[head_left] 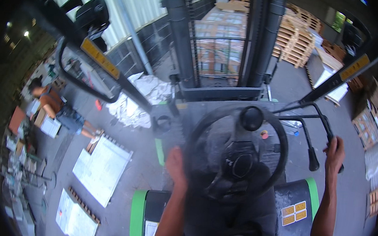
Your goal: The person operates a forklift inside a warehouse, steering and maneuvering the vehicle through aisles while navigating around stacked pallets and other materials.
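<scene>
I sit at the controls of a forklift with a black steering wheel (279,166) in front of me, a round knob (251,118) on its far rim. My right hand (335,154) is closed around the outer black control lever (341,168) on the right side. A second control lever (313,159) stands just left of it, untouched. Beside the left rim of the wheel is my left hand (176,163), its fingers blurred; whether it grips the rim I cannot make out. Beyond the dark mast (261,39) is a wrapped pallet load (217,48), partly hidden behind the uprights.
Stacked wooden pallets (292,41) stand ahead to the right. White crumpled sheeting (132,102) lies on the floor ahead left, by a block wall. At left, a person (53,101) bends near white-topped pallets (103,166). Cartons (368,124) and pallets line the right side.
</scene>
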Motion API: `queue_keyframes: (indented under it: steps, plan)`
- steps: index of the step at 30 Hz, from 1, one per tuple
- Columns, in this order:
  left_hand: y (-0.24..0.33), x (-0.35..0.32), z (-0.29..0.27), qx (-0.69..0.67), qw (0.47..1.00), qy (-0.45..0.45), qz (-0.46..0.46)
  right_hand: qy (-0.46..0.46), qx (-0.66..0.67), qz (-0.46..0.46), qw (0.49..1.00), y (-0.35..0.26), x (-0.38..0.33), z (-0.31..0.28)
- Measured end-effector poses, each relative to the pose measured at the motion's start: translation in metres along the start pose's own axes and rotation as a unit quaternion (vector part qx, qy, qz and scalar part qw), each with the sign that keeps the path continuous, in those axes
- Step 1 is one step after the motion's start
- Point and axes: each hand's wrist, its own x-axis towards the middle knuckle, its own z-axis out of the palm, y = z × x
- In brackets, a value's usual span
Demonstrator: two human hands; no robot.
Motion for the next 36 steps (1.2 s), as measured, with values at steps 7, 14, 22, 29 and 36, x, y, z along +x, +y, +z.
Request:
queue_keyframes:
  steps: [7,14,22,29,36]
  plan:
    - [-0.001,-0.014,0.016,0.016,0.998,0.042,0.037,-0.01,-0.16,-0.08,0.984,-0.006,-0.05,-0.029]
    - [0.001,-0.011,0.05,-0.008,0.996,0.072,0.048,-0.219,0.144,-0.258,0.93,-0.152,-0.063,0.117]
    - [0.005,-0.002,0.077,-0.008,0.989,0.122,0.078,-0.176,0.113,-0.248,0.946,-0.25,-0.064,0.204]
    - [-0.035,-0.003,0.075,0.048,0.999,0.025,0.004,-0.309,0.249,-0.259,0.881,-0.26,-0.166,0.2]
    - [-0.05,0.002,0.057,0.147,0.98,0.085,0.108,-0.271,0.235,-0.403,0.842,-0.196,-0.229,0.157]
